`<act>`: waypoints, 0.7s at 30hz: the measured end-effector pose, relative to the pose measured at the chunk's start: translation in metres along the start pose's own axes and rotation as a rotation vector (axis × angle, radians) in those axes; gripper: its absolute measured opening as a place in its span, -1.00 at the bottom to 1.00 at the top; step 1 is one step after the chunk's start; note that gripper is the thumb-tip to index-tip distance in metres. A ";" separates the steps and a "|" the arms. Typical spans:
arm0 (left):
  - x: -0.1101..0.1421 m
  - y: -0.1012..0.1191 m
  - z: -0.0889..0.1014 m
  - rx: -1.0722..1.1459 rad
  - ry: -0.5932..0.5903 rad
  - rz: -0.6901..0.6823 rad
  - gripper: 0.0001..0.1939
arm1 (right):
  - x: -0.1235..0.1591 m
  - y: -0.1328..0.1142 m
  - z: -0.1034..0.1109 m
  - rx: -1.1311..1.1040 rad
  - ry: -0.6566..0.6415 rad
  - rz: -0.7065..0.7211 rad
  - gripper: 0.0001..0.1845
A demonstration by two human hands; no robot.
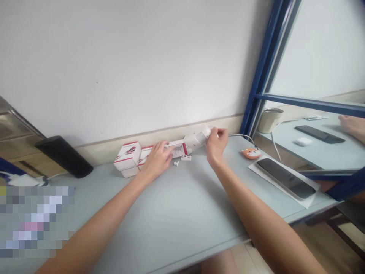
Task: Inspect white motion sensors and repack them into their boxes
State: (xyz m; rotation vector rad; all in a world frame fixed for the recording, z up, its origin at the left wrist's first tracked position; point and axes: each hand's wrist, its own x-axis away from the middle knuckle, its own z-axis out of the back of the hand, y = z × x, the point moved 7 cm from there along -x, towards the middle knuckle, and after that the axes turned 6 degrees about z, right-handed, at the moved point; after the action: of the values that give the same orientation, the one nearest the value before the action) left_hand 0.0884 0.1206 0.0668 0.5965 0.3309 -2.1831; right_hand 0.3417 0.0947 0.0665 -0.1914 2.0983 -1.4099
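Observation:
A long white device with a red-and-white label (186, 145) lies on the grey table (171, 213) by the wall. My left hand (156, 160) rests on its left end, fingers curled over it. My right hand (216, 142) pinches the device's right tip, where a white cable (242, 136) runs off. Two small white plastic pieces (182, 160) lie just in front of the device. Two red-and-white boxes (128, 156) stand left of my left hand.
A black cylinder (64, 156) lies at the far left by the wall. A small orange toy (251, 153) and a dark phone on white paper (288, 178) sit at the right. Beyond a blue frame (265, 64), another person's hand (353, 127) rests on a second table with a phone and cup.

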 end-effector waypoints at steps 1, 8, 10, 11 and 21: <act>0.004 0.007 -0.001 -0.007 -0.004 -0.011 -0.65 | 0.003 -0.002 -0.001 -0.002 -0.012 0.016 -0.85; 0.009 0.039 -0.047 0.241 -0.186 0.060 -0.54 | 0.017 -0.016 -0.006 0.003 -0.079 0.152 -0.82; 0.007 0.038 -0.055 0.270 -0.176 0.102 -0.56 | 0.018 -0.014 -0.007 0.005 -0.080 0.146 -0.82; 0.007 0.037 -0.057 0.289 -0.173 0.117 -0.57 | 0.017 -0.012 -0.007 0.006 -0.078 0.132 -0.83; 0.067 0.021 -0.019 1.263 -0.193 0.589 -0.57 | 0.063 0.032 -0.045 -0.107 -0.521 -0.446 -0.85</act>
State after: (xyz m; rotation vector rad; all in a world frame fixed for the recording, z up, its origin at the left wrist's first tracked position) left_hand 0.0746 0.0715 0.0154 0.9507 -1.2632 -1.6199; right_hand 0.2726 0.1171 0.0253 -1.0084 1.7468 -1.2992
